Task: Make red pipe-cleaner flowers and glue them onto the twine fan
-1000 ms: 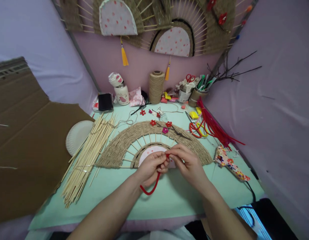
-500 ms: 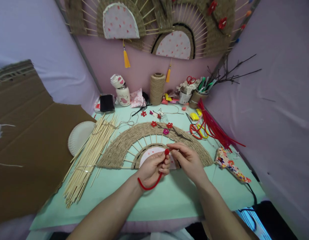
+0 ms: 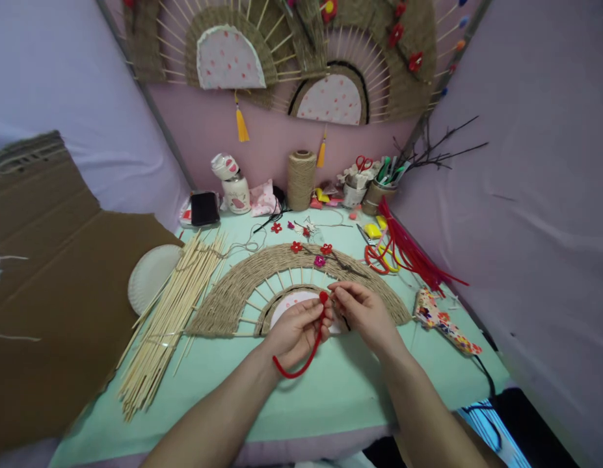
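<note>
My left hand (image 3: pixel 295 331) is closed on a red pipe cleaner (image 3: pixel 306 354) whose free end loops down towards me. My right hand (image 3: pixel 363 311) pinches the same pipe cleaner at its upper tip, where a small red loop stands between the fingers. Both hands hover just above the lower middle of a half-round woven jute fan (image 3: pixel 242 286) lying flat on the mint-green table (image 3: pixel 330 390). Small red and pink flowers (image 3: pixel 321 255) sit on the fan's upper band.
A bundle of bamboo skewers (image 3: pixel 172 312) and a white paper plate (image 3: pixel 149 276) lie left of the fan, with brown cardboard (image 3: pixel 52 292) beyond. Red pipe cleaners (image 3: pixel 411 253), a floral glue gun (image 3: pixel 445 325), a twine spool (image 3: pixel 301 179) and cups of tools stand right and behind.
The tip of the red pipe cleaner has been curled into a small loop between my fingers. The view has tipped slightly downward; both hands stay over the fan's middle.
</note>
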`<state>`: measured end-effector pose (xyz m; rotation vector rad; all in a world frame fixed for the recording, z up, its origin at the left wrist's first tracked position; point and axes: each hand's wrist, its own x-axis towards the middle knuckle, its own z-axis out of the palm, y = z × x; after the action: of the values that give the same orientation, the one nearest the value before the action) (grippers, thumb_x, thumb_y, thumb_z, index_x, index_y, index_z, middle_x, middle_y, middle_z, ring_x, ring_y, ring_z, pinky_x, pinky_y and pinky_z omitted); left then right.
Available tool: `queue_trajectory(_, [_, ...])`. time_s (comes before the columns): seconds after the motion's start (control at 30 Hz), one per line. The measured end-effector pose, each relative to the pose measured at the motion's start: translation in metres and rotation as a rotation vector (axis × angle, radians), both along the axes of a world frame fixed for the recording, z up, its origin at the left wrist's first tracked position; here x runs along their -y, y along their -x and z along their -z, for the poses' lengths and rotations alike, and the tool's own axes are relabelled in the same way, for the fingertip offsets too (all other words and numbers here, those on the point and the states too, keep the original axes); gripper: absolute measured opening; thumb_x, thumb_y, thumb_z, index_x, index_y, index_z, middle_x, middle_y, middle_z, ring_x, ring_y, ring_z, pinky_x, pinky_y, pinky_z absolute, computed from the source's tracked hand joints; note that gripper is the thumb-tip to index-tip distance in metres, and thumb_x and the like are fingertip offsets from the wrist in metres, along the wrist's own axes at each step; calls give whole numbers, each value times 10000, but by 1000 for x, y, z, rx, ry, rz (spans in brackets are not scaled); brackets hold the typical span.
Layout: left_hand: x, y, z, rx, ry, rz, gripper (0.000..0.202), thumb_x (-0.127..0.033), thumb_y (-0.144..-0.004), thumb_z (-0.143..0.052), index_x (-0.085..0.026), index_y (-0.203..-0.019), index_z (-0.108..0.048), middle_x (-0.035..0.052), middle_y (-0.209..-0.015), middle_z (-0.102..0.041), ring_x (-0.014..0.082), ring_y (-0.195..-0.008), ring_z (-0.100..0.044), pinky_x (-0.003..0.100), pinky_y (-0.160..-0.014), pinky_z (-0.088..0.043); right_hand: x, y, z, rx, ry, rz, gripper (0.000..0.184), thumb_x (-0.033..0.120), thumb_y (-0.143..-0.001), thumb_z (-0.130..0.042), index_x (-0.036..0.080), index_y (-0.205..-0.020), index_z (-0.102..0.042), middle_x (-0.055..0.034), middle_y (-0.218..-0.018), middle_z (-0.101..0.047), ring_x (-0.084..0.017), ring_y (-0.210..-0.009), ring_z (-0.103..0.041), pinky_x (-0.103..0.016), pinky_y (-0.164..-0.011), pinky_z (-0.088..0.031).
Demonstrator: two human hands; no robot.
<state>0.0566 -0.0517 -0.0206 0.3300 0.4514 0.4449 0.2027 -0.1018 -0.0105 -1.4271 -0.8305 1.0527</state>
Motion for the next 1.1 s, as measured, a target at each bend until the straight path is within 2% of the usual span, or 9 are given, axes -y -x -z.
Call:
queue_trajectory(0.17, [-4,3,-5,-50,15,-45,63,-110,-833,-583,-85,-861,-634,61,-769,-618,84,-627,-594,184,-593,-513,4,-20,-13,216,30,-64,285,450,-756,-632,190,-860,-689,-10,-681,-637,-137,-589,-526,-258,-557,-411])
queue_trajectory(0.3, [-7,6,-8,-58,14,-104,61,-97,-817,-599,-103,-870,-629,58,-815,-626,102,-686,-603,216,-642,-520,-7,-64,-31,428,31,25,285,439,-736,-640,180,-840,-694,-27,-729,-666,-145,-620,-547,-263,-587,-424])
queue_trajectory(0.4, [-9,7,-8,-58,4,-152,88,-94,-789,-631,-110,-876,-625,45,-809,-614,105,-692,-588,218,-622,-498,-24,-103,-45,507,-1,132,351,472,-717,-641,162,-872,-694,-41,-754,-678,-144,-627,-559,-255,-580,-426])
queue_trajectory(0.5, [-9,8,-5,-86,9,-194,114,-90,-763,-658,-120,-865,-616,29,-792,-597,91,-655,-558,198,-558,-451,-47,-132,-55,649,6,177,374,471,-726,-605,140,-876,-693,-52,-734,-680,-134,-578,-542,-245,-533,-407])
queue_trajectory(0.7, [-12,10,-5,-29,4,-198,152,-104,-732,-700,-114,-862,-623,0,-725,-539,38,-555,-445,152,-456,-319,-85,-169,-77,858,-3,235,277,357,-745,-546,135,-825,-690,-65,-739,-693,-146,-608,-573,-245,-564,-427])
queue_trajectory(0.87, [-15,11,-6,-47,43,-204,176,-124,-711,-728,-122,-856,-627,-6,-706,-521,36,-551,-420,154,-459,-305,-105,-205,-98,1027,53,322,234,283,-757,-527,126,-803,-695,-66,-664,-678,-153,-571,-573,-245,-536,-404])
queue_trajectory(0.97, [-17,11,-3,-51,68,-210,244,-139,-664,-770,-127,-866,-633,-14,-702,-516,35,-545,-414,157,-455,-297,-119,-220,-96,1106,107,310,198,236,-755,-533,138,-751,-706,-56,-620,-675,-157,-564,-584,-242,-541,-403])
queue_trajectory(1.1, [-19,10,6,-56,100,-210,275,-168,-602,-817,-119,-789,-622,-24,-675,-505,28,-523,-395,158,-446,-276,-141,-226,-82,1192,167,252,135,177,-717,-584,153,-675,-710,-50,-615,-682,-174,-604,-612,-248,-594,-425])
